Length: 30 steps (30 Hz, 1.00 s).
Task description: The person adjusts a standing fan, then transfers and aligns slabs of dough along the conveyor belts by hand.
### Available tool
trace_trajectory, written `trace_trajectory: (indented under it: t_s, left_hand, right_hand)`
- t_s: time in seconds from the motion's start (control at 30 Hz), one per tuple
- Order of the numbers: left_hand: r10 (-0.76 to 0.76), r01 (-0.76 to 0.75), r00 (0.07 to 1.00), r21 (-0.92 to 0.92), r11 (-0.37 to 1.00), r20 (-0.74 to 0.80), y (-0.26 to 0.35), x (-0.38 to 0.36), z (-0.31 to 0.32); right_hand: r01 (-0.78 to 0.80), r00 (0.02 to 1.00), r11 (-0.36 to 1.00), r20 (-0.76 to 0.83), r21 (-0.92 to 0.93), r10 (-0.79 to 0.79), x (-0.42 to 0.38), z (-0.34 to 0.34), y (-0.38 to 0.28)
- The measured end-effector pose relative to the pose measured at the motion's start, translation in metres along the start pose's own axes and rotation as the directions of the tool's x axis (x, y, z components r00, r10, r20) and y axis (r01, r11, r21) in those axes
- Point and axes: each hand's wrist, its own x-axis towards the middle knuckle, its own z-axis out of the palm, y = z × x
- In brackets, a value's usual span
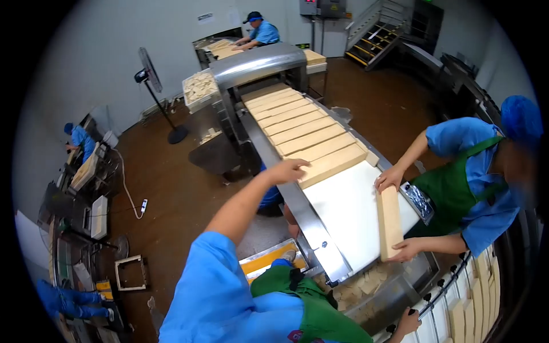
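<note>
My left hand [289, 170] reaches across to the left end of the nearest long pale block [334, 166] on the conveyor belt [337, 211]. Its fingers are stretched out and touch or hover just over that end; the picture does not settle which. Behind it, several similar blocks [297, 123] lie side by side in a row up to the metal hood. My right hand [407, 323], at the lower right, has curled fingers beside a dark rail [429, 306] with black knobs; what it grips, if anything, cannot be made out.
Opposite me, a co-worker [457, 177] in a green apron holds another pale block [390, 223] with both hands at the belt's right edge. Broken pale pieces [366, 286] lie in a metal bin below. More blocks [474, 303] stand at the right. A metal hood [260, 60] spans the belt.
</note>
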Motion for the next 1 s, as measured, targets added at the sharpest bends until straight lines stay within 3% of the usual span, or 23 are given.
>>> trace_trajectory:
  t_s: [0.07, 0.1, 0.13, 0.17, 0.2, 0.27, 0.3, 0.4, 0.43, 0.47, 0.53, 0.6, 0.67, 0.73, 0.87, 0.93, 1.0]
  left_hand:
    - [-0.048, 0.04, 0.995, 0.1, 0.994, 0.082, 0.03, 0.01, 0.049]
    - [0.092, -0.102, 0.995, 0.278, 0.955, 0.049, 0.013, 0.017, 0.071]
    - [0.137, -0.139, 0.99, 0.415, 0.899, 0.035, 0.004, 0.016, 0.088]
    - [0.093, -0.079, 0.995, 0.362, 0.929, -0.022, -0.008, 0.01, 0.106]
    - [0.087, -0.053, 0.994, 0.424, 0.904, -0.06, -0.032, 0.007, 0.125]
    - [0.021, 0.001, 0.999, 0.403, 0.915, -0.049, -0.05, -0.008, 0.14]
    - [0.023, 0.03, 0.992, 0.404, 0.914, -0.126, -0.072, -0.008, 0.144]
    - [0.024, 0.154, 0.923, 0.425, 0.892, -0.384, -0.091, -0.002, 0.133]
    - [-0.103, 0.259, 0.928, 0.42, 0.87, -0.358, -0.089, 0.003, 0.121]
    - [-0.112, 0.26, 0.931, 0.416, 0.872, -0.346, -0.091, 0.01, 0.112]
    - [-0.16, 0.374, 0.853, 0.367, 0.852, -0.497, -0.098, 0.023, 0.098]
    - [-0.164, 0.394, 0.837, 0.368, 0.843, -0.522, -0.104, 0.037, 0.085]
    - [-0.162, 0.411, 0.82, 0.367, 0.835, -0.549, -0.111, 0.053, 0.08]
    - [-0.18, 0.439, 0.797, 0.348, 0.828, -0.576, -0.119, 0.069, 0.078]
    - [-0.262, 0.421, 0.846, 0.279, 0.863, -0.465, -0.11, 0.091, 0.073]
    - [-0.22, 0.367, 0.875, 0.293, 0.883, -0.431, -0.109, 0.094, 0.081]
    - [-0.153, 0.313, 0.891, 0.336, 0.888, -0.427, -0.111, 0.094, 0.089]
  right_hand:
    - [0.034, 0.999, 0.998, -0.03, 0.059, -0.032, -0.003, -0.006, -0.001]
    - [0.005, 1.0, 0.998, 0.0, 0.061, -0.005, -0.004, -0.012, -0.005]
    - [-0.008, 1.0, 0.998, 0.001, 0.057, 0.008, -0.005, -0.016, -0.008]
    - [-0.005, 0.999, 0.998, -0.048, 0.067, 0.008, -0.009, -0.016, -0.009]
    - [0.0, 0.995, 0.997, -0.1, 0.076, 0.007, -0.009, -0.016, -0.01]
    - [-0.006, 1.0, 0.998, -0.009, 0.067, 0.007, -0.008, -0.023, -0.012]
    - [-0.029, 1.0, 0.995, -0.005, 0.09, 0.03, -0.01, -0.028, -0.015]
    - [-0.054, 0.998, 0.994, -0.022, 0.092, 0.056, -0.006, -0.017, -0.015]
    - [-0.068, 0.997, 0.984, -0.02, 0.163, 0.073, -0.007, -0.016, -0.014]
    - [-0.082, 0.996, 0.969, -0.019, 0.234, 0.089, -0.006, -0.016, -0.014]
    - [-0.095, 0.995, 0.949, 0.044, 0.299, 0.086, -0.003, -0.016, -0.019]
    - [0.034, 0.944, 0.984, -0.329, 0.175, 0.026, -0.002, -0.015, -0.04]
    - [0.11, 0.942, 0.975, -0.334, 0.191, -0.041, -0.009, -0.042, -0.088]
    - [0.321, 0.91, 0.894, -0.365, 0.313, -0.199, -0.007, -0.043, -0.134]
    - [0.588, 0.785, 0.74, -0.449, 0.326, -0.426, 0.001, -0.027, -0.244]
    - [0.536, 0.844, 0.713, -0.29, 0.452, -0.451, 0.001, -0.043, -0.313]
    - [0.582, 0.81, 0.645, -0.281, 0.495, -0.515, 0.01, -0.029, -0.369]
